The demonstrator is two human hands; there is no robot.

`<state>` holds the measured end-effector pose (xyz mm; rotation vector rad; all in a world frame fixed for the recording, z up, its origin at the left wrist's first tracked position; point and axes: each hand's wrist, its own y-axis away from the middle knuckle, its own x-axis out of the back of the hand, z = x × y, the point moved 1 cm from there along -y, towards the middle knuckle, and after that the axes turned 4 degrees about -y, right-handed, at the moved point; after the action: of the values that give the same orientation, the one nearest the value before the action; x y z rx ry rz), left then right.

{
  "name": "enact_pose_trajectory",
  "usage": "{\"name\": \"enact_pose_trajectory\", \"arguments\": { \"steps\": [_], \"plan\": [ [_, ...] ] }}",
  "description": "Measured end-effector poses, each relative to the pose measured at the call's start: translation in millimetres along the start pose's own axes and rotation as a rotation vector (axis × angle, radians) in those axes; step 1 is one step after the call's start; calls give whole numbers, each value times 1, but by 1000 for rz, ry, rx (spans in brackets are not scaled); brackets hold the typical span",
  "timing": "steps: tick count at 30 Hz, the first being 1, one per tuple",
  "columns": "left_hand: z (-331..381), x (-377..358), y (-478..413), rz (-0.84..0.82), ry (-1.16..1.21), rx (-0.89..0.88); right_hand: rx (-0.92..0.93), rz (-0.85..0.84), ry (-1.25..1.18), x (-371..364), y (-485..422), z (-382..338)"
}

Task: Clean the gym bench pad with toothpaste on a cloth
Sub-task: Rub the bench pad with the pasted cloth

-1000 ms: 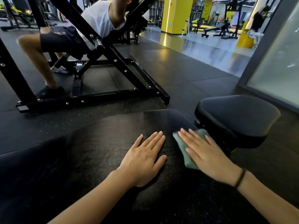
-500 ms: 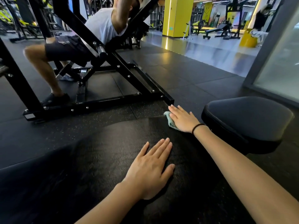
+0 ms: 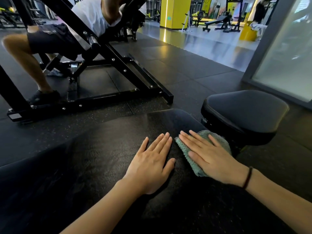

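Observation:
The long black bench pad (image 3: 104,166) fills the lower half of the view and narrows toward its far end. My left hand (image 3: 152,164) lies flat on it, fingers straight. Just to its right, my right hand (image 3: 209,156) presses a green cloth (image 3: 187,156) flat against the pad near its right edge. The cloth shows along the hand's left side and behind the fingers; most of it is hidden under the palm. No toothpaste tube is in view.
A separate black seat pad (image 3: 244,112) sits just beyond the cloth, to the right. A black steel machine frame (image 3: 108,97) stands on the rubber floor ahead left, with a person (image 3: 55,39) sitting in it. A glass wall (image 3: 287,53) runs along the right.
My right hand has drawn the cloth back from the pad's far end toward me, along the right side. My left hand has stayed flat on the pad.

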<state>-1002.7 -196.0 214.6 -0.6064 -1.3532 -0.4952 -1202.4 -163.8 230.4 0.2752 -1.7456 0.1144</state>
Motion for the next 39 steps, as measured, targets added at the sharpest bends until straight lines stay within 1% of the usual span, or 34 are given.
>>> {"name": "enact_pose_trajectory", "arguments": {
  "steps": [2, 7, 9, 12, 15, 18, 24, 26, 30, 32, 33, 35, 36, 37, 39],
  "plan": [
    [0, 0, 0, 3, -3, -1, 14, 13, -10, 1, -43, -2],
    [-3, 3, -3, -19, -3, -9, -24, 3, -30, 10, -159, 0],
    [-6, 2, -4, -39, -8, -12, -35, 15, -84, 14, -181, 2],
    [-8, 0, -5, -39, -23, -11, -60, 41, -141, 18, -189, 11],
    [-7, -1, -4, -58, -31, -7, -110, 42, -212, 21, -179, 28],
    [-6, 1, -3, -65, -39, 2, -155, 86, -286, 19, -156, 43],
    [-6, -1, -3, -54, -58, -3, -236, 86, -443, 10, -70, 64],
    [-4, 0, -3, -49, -60, -6, -236, 134, -502, 4, -32, 65],
    [-3, 0, -3, -44, -33, -10, -184, 304, -570, -10, 29, 50],
    [-3, -1, -2, -43, -33, -6, -164, 321, -538, -16, 39, 40],
    [-2, -1, -2, -39, -33, -5, -156, 307, -469, -19, 39, 37],
    [-2, -1, -3, -24, -28, -5, -187, 222, -255, -19, 32, 29],
    [-2, -2, -3, -17, -22, -7, -227, 152, -159, -17, 26, 22],
    [-1, -2, -3, -12, -16, -8, -255, 91, -82, -15, 17, 15],
    [-1, -1, -3, 0, -19, -7, -235, 35, 13, -11, -9, -6]
  ]
}}
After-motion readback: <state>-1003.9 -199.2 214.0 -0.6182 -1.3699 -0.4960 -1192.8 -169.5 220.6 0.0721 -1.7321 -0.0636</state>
